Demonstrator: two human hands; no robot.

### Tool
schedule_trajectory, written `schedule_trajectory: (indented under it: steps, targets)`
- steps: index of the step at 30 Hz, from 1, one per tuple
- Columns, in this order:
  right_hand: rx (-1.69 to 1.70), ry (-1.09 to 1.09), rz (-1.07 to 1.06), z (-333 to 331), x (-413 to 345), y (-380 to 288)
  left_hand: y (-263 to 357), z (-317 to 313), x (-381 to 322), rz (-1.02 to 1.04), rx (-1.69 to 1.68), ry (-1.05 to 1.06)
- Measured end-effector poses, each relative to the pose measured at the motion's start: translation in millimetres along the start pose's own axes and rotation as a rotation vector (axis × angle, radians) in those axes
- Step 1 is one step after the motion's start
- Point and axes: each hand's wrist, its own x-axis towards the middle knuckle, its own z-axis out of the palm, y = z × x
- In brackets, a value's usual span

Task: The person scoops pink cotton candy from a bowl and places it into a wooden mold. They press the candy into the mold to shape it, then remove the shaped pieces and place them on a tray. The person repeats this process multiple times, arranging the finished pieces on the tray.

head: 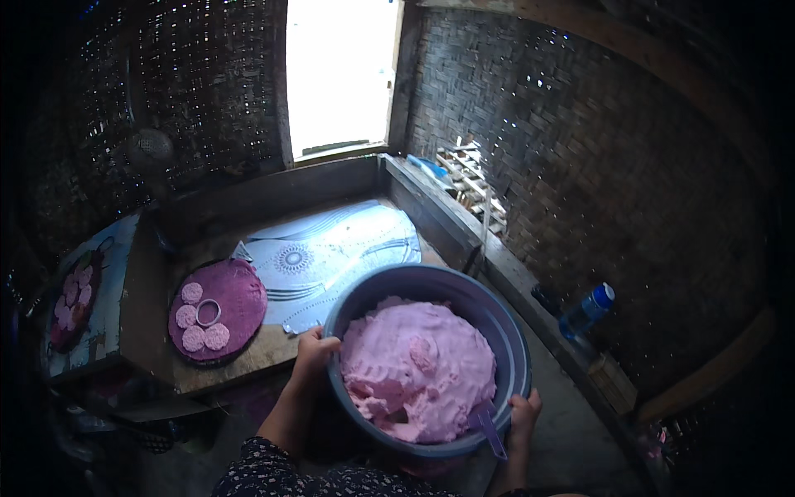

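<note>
A large grey-blue plastic basin [428, 270] is held between my two hands, above the front edge of the wooden platform. My left hand [315, 350] grips its left rim, thumb on top. On the opposite side, my right hand [525, 410] grips the right rim. A big mound of pink, crumbly dough-like mass [428, 360] fills much of the basin, with a hollow dug into its near side. A purple plastic scoop [489, 432] rests at the near right, its handle hanging over the rim.
Left of the basin, a round magenta board [239, 292] bears several pink discs [193, 338] and a ring mould [208, 312]. A patterned plastic sheet [348, 242] covers the platform. More discs [73, 292] lie at far left. A blue water bottle [586, 310] stands on the right ledge.
</note>
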Motion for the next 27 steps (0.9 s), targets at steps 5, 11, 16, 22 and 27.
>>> schedule_trajectory:
  steps: [5, 11, 16, 22, 27]
  targets:
    - [0.183, -0.146, -0.025, 130, 64, -22, 12, -41, 76, 0.08, -0.084, 0.182]
    - [0.134, -0.247, -0.088, 217, 106, -20, -3, -70, 117, 0.153, -0.225, 0.403]
    - [-0.001, -0.318, -0.069, 247, 185, -17, -7, -33, 121, 0.161, -0.258, 0.519]
    - [0.122, -0.324, 0.047, 255, 223, 11, 24, -6, 169, 0.197, -0.237, 0.48]
    - [0.222, -0.076, -0.022, 278, 180, 12, 60, -38, 270, 0.108, 0.079, 0.222]
